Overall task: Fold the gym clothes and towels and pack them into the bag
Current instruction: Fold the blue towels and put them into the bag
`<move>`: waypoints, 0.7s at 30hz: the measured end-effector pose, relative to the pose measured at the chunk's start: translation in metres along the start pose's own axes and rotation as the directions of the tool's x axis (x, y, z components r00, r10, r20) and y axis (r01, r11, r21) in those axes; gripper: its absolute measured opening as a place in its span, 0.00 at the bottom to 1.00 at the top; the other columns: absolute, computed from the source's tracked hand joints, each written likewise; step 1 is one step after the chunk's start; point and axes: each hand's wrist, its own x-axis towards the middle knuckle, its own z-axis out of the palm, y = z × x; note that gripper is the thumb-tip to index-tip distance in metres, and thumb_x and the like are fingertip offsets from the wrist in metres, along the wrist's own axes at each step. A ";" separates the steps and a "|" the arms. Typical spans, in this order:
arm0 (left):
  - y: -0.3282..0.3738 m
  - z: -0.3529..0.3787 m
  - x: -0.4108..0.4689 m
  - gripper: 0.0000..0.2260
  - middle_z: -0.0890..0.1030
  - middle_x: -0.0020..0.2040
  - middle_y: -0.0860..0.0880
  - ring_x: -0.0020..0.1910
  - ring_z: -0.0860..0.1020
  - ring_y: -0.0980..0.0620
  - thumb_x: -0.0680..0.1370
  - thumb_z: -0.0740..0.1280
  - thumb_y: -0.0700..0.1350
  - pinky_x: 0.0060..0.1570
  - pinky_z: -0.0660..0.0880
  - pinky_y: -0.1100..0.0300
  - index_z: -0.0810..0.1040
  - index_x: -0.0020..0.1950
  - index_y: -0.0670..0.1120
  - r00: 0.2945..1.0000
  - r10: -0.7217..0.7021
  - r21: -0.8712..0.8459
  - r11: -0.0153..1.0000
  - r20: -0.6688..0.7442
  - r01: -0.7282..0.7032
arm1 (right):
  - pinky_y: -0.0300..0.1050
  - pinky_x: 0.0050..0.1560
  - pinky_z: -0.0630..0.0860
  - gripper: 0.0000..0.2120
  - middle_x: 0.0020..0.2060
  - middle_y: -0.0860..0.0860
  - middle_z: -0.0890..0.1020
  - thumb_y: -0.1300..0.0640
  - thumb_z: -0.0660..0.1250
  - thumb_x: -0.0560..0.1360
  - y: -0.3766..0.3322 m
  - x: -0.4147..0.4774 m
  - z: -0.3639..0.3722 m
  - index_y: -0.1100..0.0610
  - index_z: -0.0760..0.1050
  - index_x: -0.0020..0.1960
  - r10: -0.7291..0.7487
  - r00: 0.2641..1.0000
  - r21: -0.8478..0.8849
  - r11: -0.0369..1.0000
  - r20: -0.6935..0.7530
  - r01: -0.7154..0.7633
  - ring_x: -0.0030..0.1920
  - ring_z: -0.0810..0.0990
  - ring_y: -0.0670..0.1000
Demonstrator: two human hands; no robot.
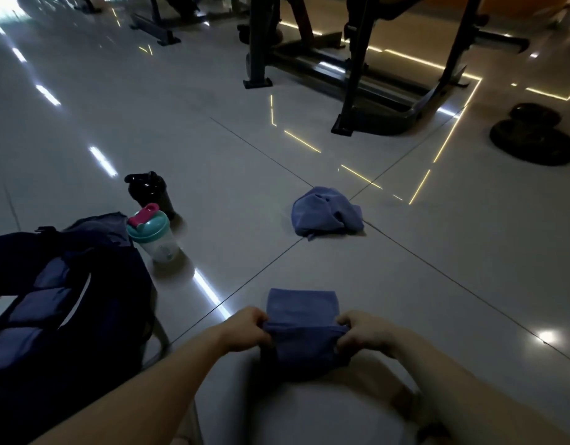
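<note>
A white tag [1, 306] at the left edge of the bag [97, 342] carries a few dark marks, cut off by the frame and too dim for me to read. I can make out no brand on either bottle.

My left hand [245, 329] and right hand [362, 332] both grip the blue towel [301, 311], right of the bag and close in front of me. Each hand has its fingers curled tight, pinching one side of a raised fold across the cloth; the far half lies flat on the floor [213, 139] and the near half hangs toward my lap. My thumbs are hidden, so I cannot tell how they sit.

The bag lies open, with folded towels [41, 303] of the same blue stacked in a row inside it. Just beyond the bag stands a clear bottle [155, 236] with a teal lid and pink cap, tilted, and right behind that a black bottle [150, 191]. A crumpled towel [325, 211] sits in a heap well to the right of the bag, farther off than the one I hold. Far beyond the bag are a dark machine [357, 75] and, off to its right, black plates [534, 136]
</note>
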 end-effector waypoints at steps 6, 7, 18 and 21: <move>0.004 0.005 0.028 0.04 0.82 0.39 0.43 0.39 0.80 0.47 0.74 0.70 0.36 0.46 0.80 0.50 0.81 0.47 0.37 0.955 -0.131 -0.388 0.922 -0.266 0.018 | 0.50 0.41 0.77 0.04 0.40 0.60 0.80 0.66 0.70 0.75 0.001 0.029 -0.011 0.61 0.78 0.49 0.056 0.963 0.307 0.951 -0.262 0.028 0.41 0.80 0.56; 0.005 0.008 0.033 0.02 0.82 0.39 0.43 0.39 0.80 0.47 0.75 0.70 0.36 0.47 0.81 0.48 0.81 0.46 0.38 0.940 -0.161 -0.419 0.908 -0.300 0.022 | 0.49 0.40 0.77 0.03 0.40 0.60 0.81 0.65 0.69 0.76 0.002 0.037 -0.011 0.63 0.79 0.50 0.074 0.950 0.328 0.944 -0.303 0.031 0.40 0.80 0.55; -0.009 0.016 0.091 0.08 0.81 0.36 0.45 0.37 0.77 0.48 0.74 0.74 0.44 0.40 0.73 0.57 0.80 0.40 0.40 0.870 -0.360 -0.417 0.885 -0.336 0.206 | 0.51 0.43 0.79 0.05 0.37 0.55 0.83 0.56 0.71 0.74 0.018 0.089 -0.006 0.55 0.77 0.41 0.125 0.868 0.078 0.992 -0.481 -0.100 0.42 0.83 0.58; -0.017 0.017 0.098 0.09 0.84 0.39 0.47 0.42 0.82 0.47 0.72 0.76 0.48 0.45 0.77 0.56 0.82 0.42 0.43 0.855 -0.394 -0.375 0.889 -0.337 0.262 | 0.49 0.43 0.79 0.08 0.37 0.54 0.83 0.54 0.73 0.72 0.024 0.093 -0.006 0.57 0.78 0.41 0.154 0.843 0.037 0.987 -0.515 -0.157 0.41 0.83 0.56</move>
